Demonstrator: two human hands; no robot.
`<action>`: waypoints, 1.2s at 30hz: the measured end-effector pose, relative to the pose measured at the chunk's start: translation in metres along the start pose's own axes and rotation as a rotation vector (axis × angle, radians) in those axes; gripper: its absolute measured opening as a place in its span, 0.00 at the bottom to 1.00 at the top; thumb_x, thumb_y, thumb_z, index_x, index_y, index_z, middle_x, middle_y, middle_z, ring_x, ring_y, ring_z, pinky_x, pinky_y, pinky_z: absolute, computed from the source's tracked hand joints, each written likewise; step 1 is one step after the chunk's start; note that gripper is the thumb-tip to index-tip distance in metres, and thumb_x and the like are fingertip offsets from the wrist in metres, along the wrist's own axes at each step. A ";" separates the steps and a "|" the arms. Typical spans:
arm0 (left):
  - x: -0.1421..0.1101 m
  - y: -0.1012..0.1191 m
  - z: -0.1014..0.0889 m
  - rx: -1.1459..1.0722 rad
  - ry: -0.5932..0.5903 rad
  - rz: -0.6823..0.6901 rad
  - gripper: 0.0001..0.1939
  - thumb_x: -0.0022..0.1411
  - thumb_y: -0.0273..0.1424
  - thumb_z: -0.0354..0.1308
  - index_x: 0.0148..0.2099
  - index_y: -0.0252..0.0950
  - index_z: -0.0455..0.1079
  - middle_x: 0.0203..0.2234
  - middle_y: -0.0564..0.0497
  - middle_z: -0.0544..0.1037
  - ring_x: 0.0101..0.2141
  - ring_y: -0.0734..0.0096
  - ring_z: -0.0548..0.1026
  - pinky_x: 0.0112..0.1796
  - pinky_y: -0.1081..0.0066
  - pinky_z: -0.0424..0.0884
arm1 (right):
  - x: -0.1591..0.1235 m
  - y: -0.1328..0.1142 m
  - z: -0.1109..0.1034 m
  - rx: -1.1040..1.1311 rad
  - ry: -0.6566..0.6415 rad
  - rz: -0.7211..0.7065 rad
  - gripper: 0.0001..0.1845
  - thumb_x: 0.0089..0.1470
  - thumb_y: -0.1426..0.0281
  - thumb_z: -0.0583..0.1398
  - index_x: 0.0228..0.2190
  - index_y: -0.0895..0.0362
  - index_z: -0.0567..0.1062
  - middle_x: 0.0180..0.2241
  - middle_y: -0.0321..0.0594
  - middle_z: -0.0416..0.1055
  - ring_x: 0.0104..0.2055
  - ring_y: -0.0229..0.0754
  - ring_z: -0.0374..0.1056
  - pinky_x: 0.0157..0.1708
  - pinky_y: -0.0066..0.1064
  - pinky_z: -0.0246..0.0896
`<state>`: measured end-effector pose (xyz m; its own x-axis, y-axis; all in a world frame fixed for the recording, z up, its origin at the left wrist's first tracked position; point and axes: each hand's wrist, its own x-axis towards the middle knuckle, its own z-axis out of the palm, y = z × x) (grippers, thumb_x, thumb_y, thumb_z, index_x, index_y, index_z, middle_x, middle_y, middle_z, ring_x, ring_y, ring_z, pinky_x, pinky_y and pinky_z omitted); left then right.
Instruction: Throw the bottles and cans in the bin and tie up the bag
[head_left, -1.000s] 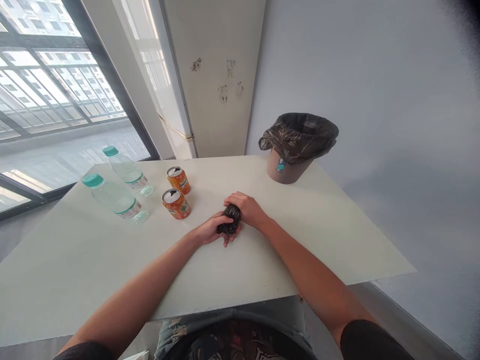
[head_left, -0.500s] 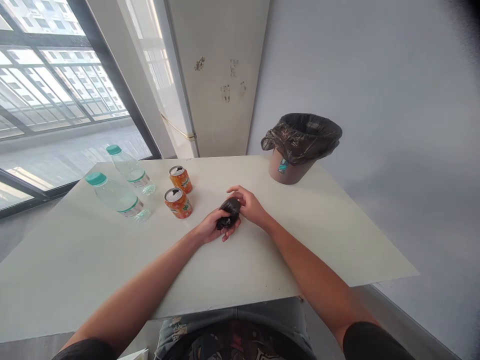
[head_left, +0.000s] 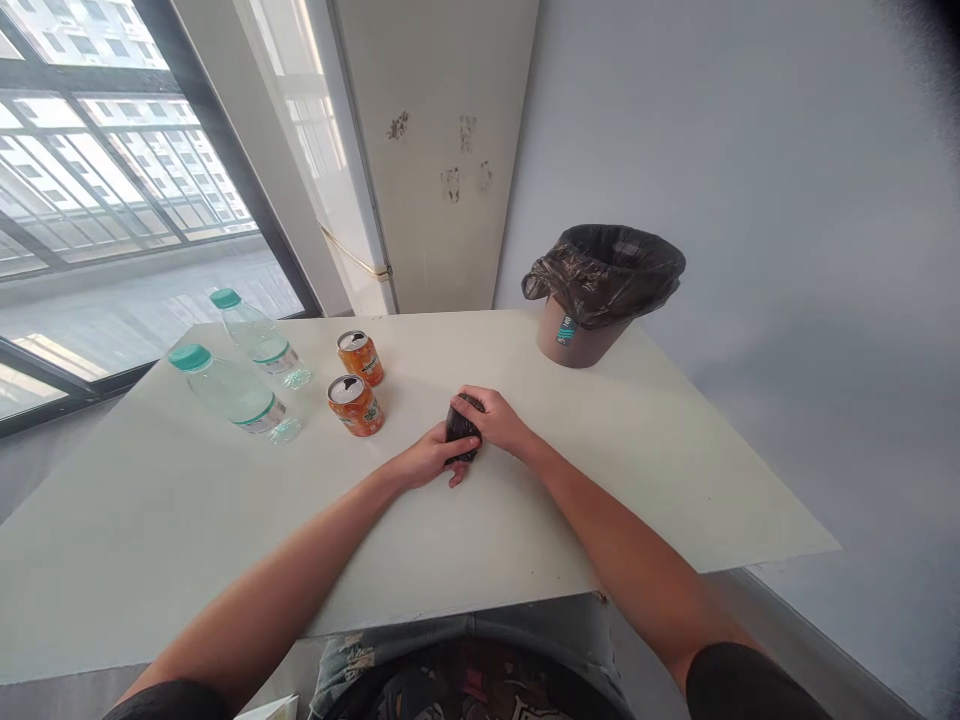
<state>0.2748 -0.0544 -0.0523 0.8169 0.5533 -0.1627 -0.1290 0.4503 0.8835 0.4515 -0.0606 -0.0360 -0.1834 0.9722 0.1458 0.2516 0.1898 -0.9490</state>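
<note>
Both hands over the white table [head_left: 517,540] now, and it's the black plastic bundle [head_left: 463,428] in the middle of it all! The left hand [head_left: 429,458] grips it from the left, thumb laid across the front, fingers tucked in behind and below. The right hand [head_left: 496,415] comes in from the other side, fingertips pinching the upper end. So both hands are closed on the same small wad, close above the tabletop, near the middle of the table.

Look left: the front can [head_left: 356,412], orange, opened on top, is the left hand's nearest neighbour. Just behind it stands the back can [head_left: 361,360], opened too; whether the two touch, I cannot tell. This pair stands between the left hand and the bottles. And there they are, the near bottle [head_left: 232,395] and the far bottle [head_left: 259,338], both clear, both upright, both with green caps on.

Over to the far right, well apart from the right hand, the bin [head_left: 574,347] stands by the wall [head_left: 720,200], its dark liner [head_left: 600,290] folded loosely over the rim. Beyond the table's back edge, a pale fridge [head_left: 442,250] closes off the view!
</note>
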 end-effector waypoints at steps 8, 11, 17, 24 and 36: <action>-0.001 0.006 -0.005 0.012 -0.119 -0.078 0.21 0.64 0.44 0.69 0.41 0.30 0.71 0.34 0.47 0.74 0.25 0.76 0.72 0.19 0.74 0.74 | -0.001 -0.002 -0.004 0.213 0.026 0.064 0.27 0.62 0.43 0.61 0.30 0.55 0.69 0.25 0.31 0.64 0.25 0.35 0.60 0.25 0.28 0.56; 0.000 0.001 -0.004 0.055 -0.130 -0.105 0.22 0.65 0.47 0.67 0.40 0.31 0.70 0.28 0.51 0.72 0.20 0.79 0.67 0.15 0.76 0.69 | 0.000 -0.001 -0.008 0.265 0.065 0.021 0.25 0.61 0.47 0.64 0.32 0.55 0.70 0.27 0.31 0.66 0.29 0.35 0.61 0.30 0.26 0.57; 0.001 -0.001 -0.004 0.084 -0.042 -0.014 0.22 0.66 0.48 0.66 0.44 0.33 0.69 0.24 0.55 0.71 0.16 0.80 0.63 0.13 0.78 0.60 | -0.001 0.004 -0.014 0.298 -0.081 0.236 0.28 0.60 0.42 0.62 0.32 0.55 0.71 0.21 0.31 0.67 0.20 0.33 0.57 0.19 0.26 0.45; 0.000 -0.001 -0.003 0.285 -0.105 0.069 0.26 0.70 0.52 0.59 0.41 0.31 0.71 0.24 0.49 0.76 0.17 0.79 0.65 0.20 0.75 0.61 | -0.002 0.009 -0.006 0.413 -0.115 0.329 0.29 0.56 0.44 0.67 0.25 0.56 0.70 0.16 0.34 0.68 0.15 0.38 0.64 0.14 0.28 0.58; -0.002 -0.002 -0.002 0.447 -0.073 0.168 0.27 0.71 0.54 0.56 0.43 0.31 0.74 0.22 0.50 0.76 0.18 0.78 0.64 0.25 0.73 0.64 | -0.006 -0.002 0.000 0.649 -0.289 0.474 0.26 0.55 0.44 0.64 0.28 0.55 0.67 0.12 0.37 0.66 0.18 0.55 0.75 0.12 0.38 0.70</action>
<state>0.2726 -0.0551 -0.0544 0.8446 0.5351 0.0152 -0.0210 0.0046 0.9998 0.4524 -0.0672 -0.0351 -0.4537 0.8389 -0.3007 -0.2147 -0.4304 -0.8768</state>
